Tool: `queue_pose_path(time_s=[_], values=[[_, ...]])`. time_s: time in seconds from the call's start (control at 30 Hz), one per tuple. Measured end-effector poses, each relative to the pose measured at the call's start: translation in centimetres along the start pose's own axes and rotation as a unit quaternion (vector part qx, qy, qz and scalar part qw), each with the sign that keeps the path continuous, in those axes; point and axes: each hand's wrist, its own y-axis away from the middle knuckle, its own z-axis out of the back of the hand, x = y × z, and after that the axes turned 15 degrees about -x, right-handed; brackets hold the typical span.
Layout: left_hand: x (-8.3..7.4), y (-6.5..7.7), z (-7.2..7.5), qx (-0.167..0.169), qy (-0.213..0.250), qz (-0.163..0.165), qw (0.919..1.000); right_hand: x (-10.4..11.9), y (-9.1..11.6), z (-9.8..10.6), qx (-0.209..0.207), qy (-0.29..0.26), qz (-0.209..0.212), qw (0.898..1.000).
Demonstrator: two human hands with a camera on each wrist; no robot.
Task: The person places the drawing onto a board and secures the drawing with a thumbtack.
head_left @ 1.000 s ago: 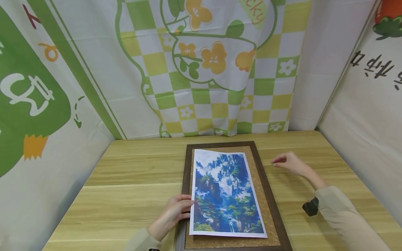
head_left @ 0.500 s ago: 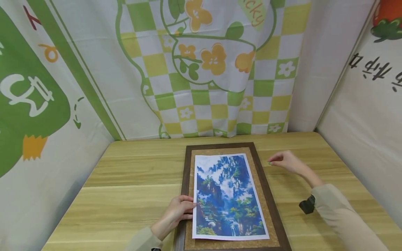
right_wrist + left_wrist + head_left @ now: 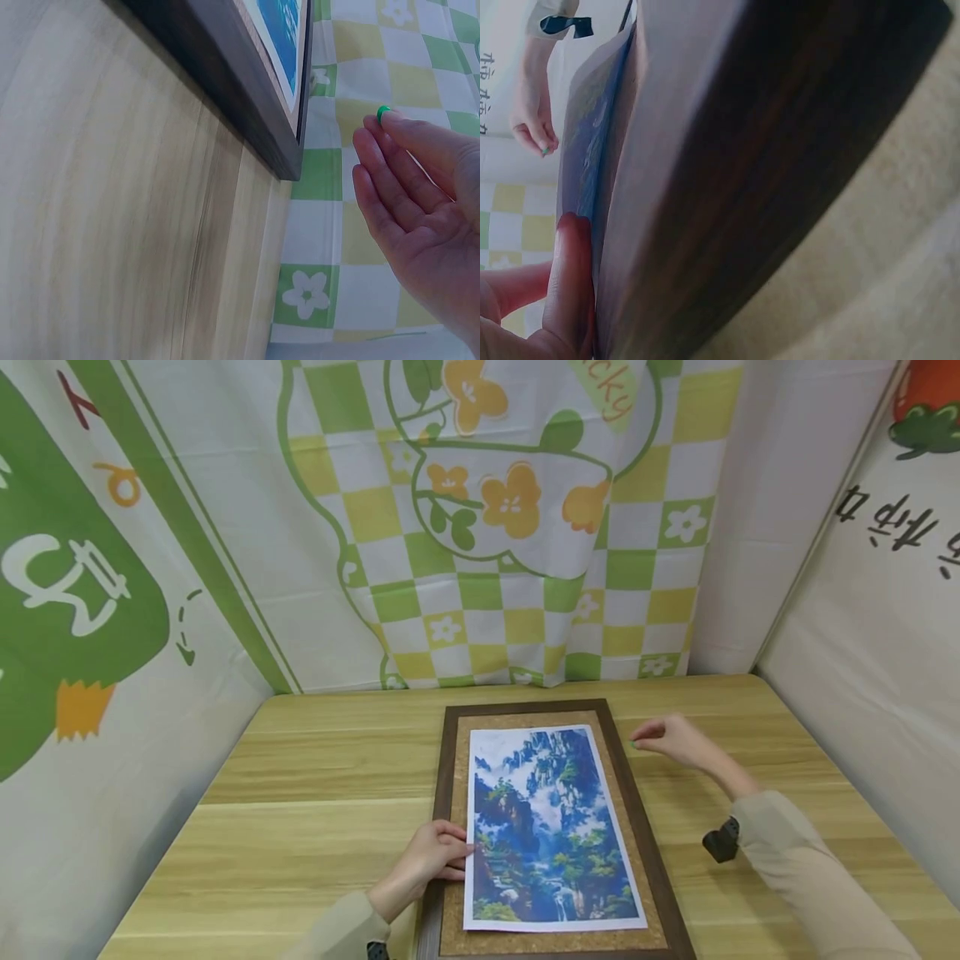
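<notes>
A printed landscape picture of blue mountains and waterfalls lies over a cork board with a dark brown wooden frame. At its left edge, my left hand pinches the paper low down, close over the frame's left side. In the left wrist view, one finger shows at the paper's edge. Off the upper right side of the frame, my right hand pinches a small green thumbtack between thumb and index finger. Only the tack's green head shows; the other fingers are loosely bent.
The board lies on a wood-grain table. Behind it hangs a green and yellow checked curtain, with printed cloth walls at both sides. A black wrist camera sits on the right sleeve.
My left hand has shifted the picture slightly right and its top edge down, so more cork shows above it. My right hand has come left toward the frame, still pinching the green thumbtack.
</notes>
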Motion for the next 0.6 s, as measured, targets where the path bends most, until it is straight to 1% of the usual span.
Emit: queue_pose_path(time_s=[0.13, 0.23, 0.33, 0.4, 0.43, 0.47, 0.5, 0.53, 0.6], values=[[-0.3, 0.0, 0.1, 0.011, -0.021, -0.002, 0.9997, 0.3, -0.6, -0.4, 0.004, -0.004, 0.004, 1.0], [-0.6, 0.0, 0.4, 0.025, -0.039, -0.024, 0.9986, 0.6, -1.1, -0.6, 0.008, -0.008, -0.002, 1.0], [-1.0, -0.1, 0.9, 0.033, -0.068, -0.069, 0.9947, 0.9, -1.7, -1.0, 0.013, -0.008, -0.004, 1.0], [-1.2, -0.3, 1.2, 0.033, -0.095, -0.114, 0.9884, 1.2, -2.1, -1.2, 0.014, -0.01, -0.007, 1.0], [-1.3, -0.4, 1.4, 0.032, -0.116, -0.143, 0.9824, 1.3, -2.3, -1.4, 0.013, -0.011, -0.006, 1.0], [-1.5, -0.4, 1.5, 0.027, -0.143, -0.179, 0.9731, 1.4, -2.5, -1.5, 0.013, -0.011, -0.002, 1.0], [-1.6, -0.5, 1.5, 0.023, -0.169, -0.213, 0.962, 1.5, -2.6, -1.7, 0.013, -0.012, 0.001, 1.0], [-1.7, -0.6, 1.6, 0.019, -0.198, -0.246, 0.9488, 1.6, -2.8, -1.9, 0.012, -0.012, 0.003, 1.0], [-1.9, -0.8, 1.7, 0.014, -0.257, -0.305, 0.917, 1.9, -3.2, -2.3, 0.01, -0.011, 0.008, 1.0]])
